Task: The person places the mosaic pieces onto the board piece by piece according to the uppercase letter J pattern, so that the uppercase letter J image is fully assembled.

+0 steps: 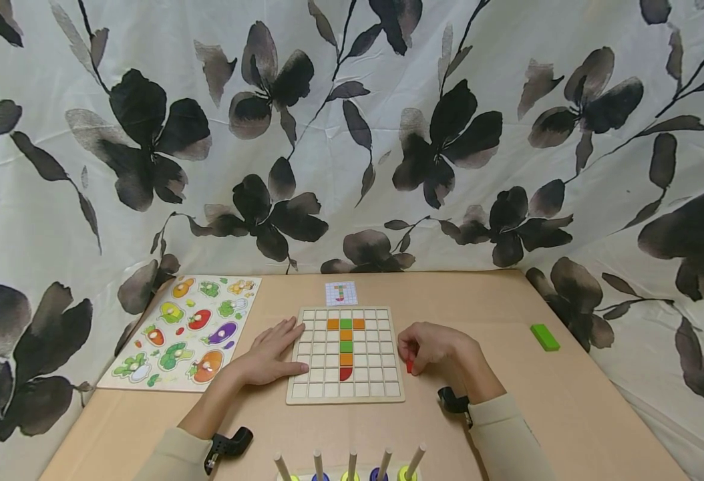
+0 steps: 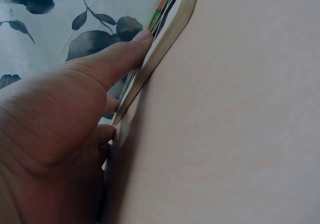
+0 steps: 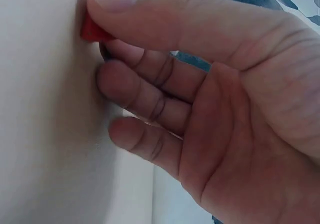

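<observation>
A wooden grid board [image 1: 373,390] lies on the table. In its squares, orange and green tiles [image 1: 346,335] form a T shape, with a red rounded tile [image 1: 346,373] at the lower end. My left hand [image 1: 270,354] rests on the board's left edge, fingers spread; the left wrist view shows the thumb [image 2: 125,58] on the rim. Just beyond the right edge, my right hand [image 1: 436,347] pinches a small red piece [image 3: 95,29] between thumb and forefinger, low over the tabletop. The other fingers of that hand curl loosely, and its grip hides part of the piece.
Behind the board lies a small pattern card [image 1: 341,293]. A vegetable picture board [image 1: 171,384] occupies the table's left side. A green block [image 1: 545,337] sits far right. Upright pegs with coloured rings [image 1: 353,466] stand at the near edge. Flowered cloth [image 1: 364,153] hangs behind.
</observation>
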A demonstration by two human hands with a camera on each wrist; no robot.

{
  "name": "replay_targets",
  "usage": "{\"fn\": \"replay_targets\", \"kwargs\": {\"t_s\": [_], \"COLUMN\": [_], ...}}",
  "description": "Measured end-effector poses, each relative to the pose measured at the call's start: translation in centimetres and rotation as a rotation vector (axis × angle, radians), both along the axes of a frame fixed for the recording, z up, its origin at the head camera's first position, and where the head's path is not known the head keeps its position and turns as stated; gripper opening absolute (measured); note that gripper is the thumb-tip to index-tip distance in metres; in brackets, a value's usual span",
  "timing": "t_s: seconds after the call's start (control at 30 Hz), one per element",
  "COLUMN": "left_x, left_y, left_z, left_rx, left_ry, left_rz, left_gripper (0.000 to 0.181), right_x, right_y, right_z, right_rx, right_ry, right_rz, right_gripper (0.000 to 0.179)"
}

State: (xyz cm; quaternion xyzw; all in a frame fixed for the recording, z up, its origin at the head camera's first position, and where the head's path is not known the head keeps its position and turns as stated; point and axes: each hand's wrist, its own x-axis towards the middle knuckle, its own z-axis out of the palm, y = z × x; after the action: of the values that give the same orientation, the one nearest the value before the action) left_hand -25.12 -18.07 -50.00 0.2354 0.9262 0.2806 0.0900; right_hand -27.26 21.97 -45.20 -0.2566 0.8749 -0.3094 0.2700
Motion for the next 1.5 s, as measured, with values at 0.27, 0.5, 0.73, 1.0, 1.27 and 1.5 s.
{"fn": "replay_targets", "kwargs": {"t_s": [0.27, 0.5, 0.73, 1.0, 1.27, 1.5], "left_x": [0.0, 0.0, -0.1, 0.0, 0.0, -0.1], "left_y": [0.1, 0.1, 0.1, 0.1, 0.1, 0.1], "left_z": [0.1, 0.0, 0.0, -0.1, -0.1, -0.1], "left_rx": [0.001, -0.008, -0.011, -0.008, -0.004, -0.005], "left_ry": [0.001, -0.004, -0.011, -0.006, 0.004, 0.005], "left_rz": [0.000, 0.000, 0.007, 0.005, 0.000, 0.000], "left_gripper": [0.096, 0.097, 0.096, 0.096, 0.096, 0.095], "right_x": [-0.1, -0.1, -0.2, -0.4, -0.3, -0.2], "right_y": [0.1, 0.4, 0.5, 0.5, 0.2, -1.1], "right_z": [0.1, 0.3, 0.8, 0.9, 1.1, 1.1], "right_rx": [-0.016, -0.029, -0.096, -0.141, -0.156, -0.227], "right_ry": [0.023, 0.045, 0.059, 0.067, 0.095, 0.112], "right_rz": [0.005, 0.003, -0.009, 0.010, -0.005, -0.049], "right_gripper": [0.018, 0.015, 0.012, 0.014, 0.011, 0.009]}}
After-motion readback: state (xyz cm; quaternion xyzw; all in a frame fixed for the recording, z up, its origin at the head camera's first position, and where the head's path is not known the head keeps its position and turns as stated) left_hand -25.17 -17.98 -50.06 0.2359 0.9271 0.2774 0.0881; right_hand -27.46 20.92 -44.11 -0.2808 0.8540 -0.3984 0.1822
